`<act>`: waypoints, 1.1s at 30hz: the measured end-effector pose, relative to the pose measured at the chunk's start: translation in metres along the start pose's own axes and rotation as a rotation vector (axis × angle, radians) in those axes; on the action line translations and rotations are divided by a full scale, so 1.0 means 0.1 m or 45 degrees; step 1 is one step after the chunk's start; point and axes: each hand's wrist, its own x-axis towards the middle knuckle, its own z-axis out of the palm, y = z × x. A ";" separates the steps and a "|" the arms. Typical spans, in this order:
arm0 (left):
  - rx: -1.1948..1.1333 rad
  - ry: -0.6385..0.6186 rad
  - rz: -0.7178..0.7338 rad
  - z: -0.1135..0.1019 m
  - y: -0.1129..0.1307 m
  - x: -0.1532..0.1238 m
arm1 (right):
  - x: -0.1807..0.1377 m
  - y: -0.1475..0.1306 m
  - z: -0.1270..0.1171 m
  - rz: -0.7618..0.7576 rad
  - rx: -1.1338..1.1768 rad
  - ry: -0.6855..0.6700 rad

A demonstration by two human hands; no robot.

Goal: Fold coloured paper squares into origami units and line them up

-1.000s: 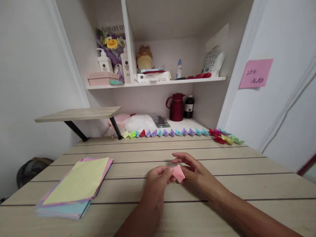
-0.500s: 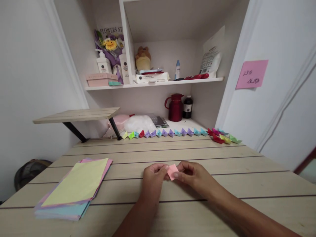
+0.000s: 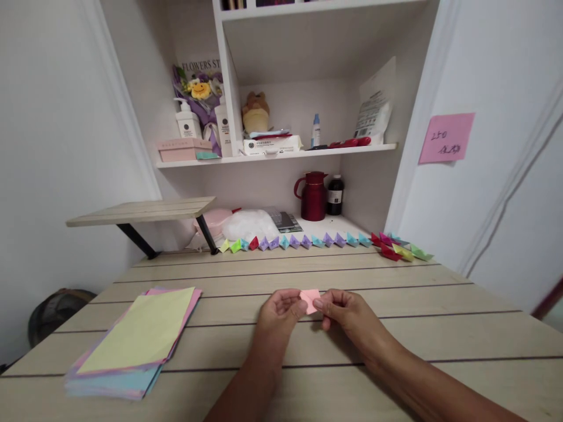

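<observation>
A small folded piece of pink paper (image 3: 310, 299) is pinched between both hands above the middle of the table. My left hand (image 3: 281, 316) grips its left side, with the thumb on the near face and the fingers curled behind. At its right edge, my right hand (image 3: 345, 313) holds it between thumb and forefinger. A faint crease line shows on the paper. To the left lies a stack of coloured paper sheets (image 3: 141, 331), yellow on top with pink, purple and blue edges below.
Folded paper boats (image 3: 307, 241) stand in a row along the table's back edge, with more clustered at the right (image 3: 396, 249). A small raised wooden shelf (image 3: 145, 210) stands at back left. Behind are a red thermos jug (image 3: 313, 196) and a dark bottle (image 3: 335, 195).
The pink paper has turned from a diamond-like tilt to nearly level. My hands have shifted slightly around it, and the view has tipped up a little.
</observation>
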 end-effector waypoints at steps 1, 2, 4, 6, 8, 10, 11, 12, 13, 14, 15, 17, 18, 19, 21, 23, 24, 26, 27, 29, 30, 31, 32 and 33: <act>0.024 -0.034 0.009 0.02 0.00 -0.01 | -0.01 0.00 0.01 -0.013 -0.008 0.006; 0.044 -0.054 0.022 0.03 0.00 -0.02 | -0.02 0.00 0.02 -0.027 -0.007 -0.003; 0.080 -0.048 0.044 0.05 -0.03 -0.04 | -0.03 0.00 0.03 -0.040 0.029 -0.067; 0.101 -0.044 0.047 0.04 -0.05 -0.04 | -0.03 0.00 0.03 -0.007 0.122 -0.152; 0.075 -0.113 0.039 0.03 -0.06 -0.04 | -0.02 0.01 0.02 0.061 0.268 -0.222; -0.011 -0.208 0.014 0.02 -0.05 -0.04 | 0.00 0.01 -0.01 0.139 0.453 -0.320; -0.063 -0.241 0.002 0.01 -0.03 -0.05 | 0.00 0.00 -0.03 0.181 0.543 -0.393; -0.108 -0.260 -0.008 0.01 -0.01 -0.06 | 0.00 0.00 -0.04 0.223 0.622 -0.479; -0.135 -0.273 -0.018 0.01 0.01 -0.07 | 0.00 -0.02 -0.06 0.259 0.689 -0.566; -0.139 -0.292 -0.031 0.02 0.03 -0.09 | -0.01 -0.03 -0.07 0.284 0.739 -0.644; -0.124 -0.319 -0.043 0.02 0.05 -0.11 | -0.03 -0.04 -0.08 0.300 0.771 -0.715; -0.069 -0.370 -0.040 0.03 0.09 -0.14 | -0.06 -0.05 -0.09 0.313 0.783 -0.846; -0.044 -0.379 -0.012 0.04 0.11 -0.15 | -0.08 -0.05 -0.09 0.318 0.777 -0.905; -0.025 -0.379 0.029 0.04 0.12 -0.15 | -0.09 -0.05 -0.08 0.323 0.771 -0.950; -0.002 -0.364 0.106 0.04 0.14 -0.15 | -0.11 -0.03 -0.07 0.335 0.774 -0.974; 0.011 -0.364 0.136 0.04 0.15 -0.14 | -0.10 -0.01 -0.07 0.352 0.805 -0.923; 0.015 -0.369 0.139 0.04 0.15 -0.14 | -0.10 0.00 -0.07 0.367 0.820 -0.893; 0.011 -0.387 0.160 0.04 0.16 -0.13 | -0.08 0.01 -0.07 0.403 0.837 -0.836; 0.011 -0.403 0.166 0.05 0.16 -0.13 | -0.08 0.02 -0.06 0.422 0.835 -0.812; 0.034 -0.427 0.158 0.07 0.17 -0.13 | -0.07 0.03 -0.04 0.461 0.807 -0.776; 0.052 -0.425 0.146 0.08 0.17 -0.13 | -0.08 0.04 -0.03 0.479 0.784 -0.766; 0.072 -0.409 0.128 0.09 0.17 -0.14 | -0.08 0.05 -0.01 0.487 0.759 -0.763; 0.091 -0.385 0.108 0.11 0.16 -0.14 | -0.09 0.05 0.01 0.488 0.728 -0.760; 0.099 -0.346 0.091 0.12 0.14 -0.14 | -0.10 0.06 0.03 0.480 0.684 -0.749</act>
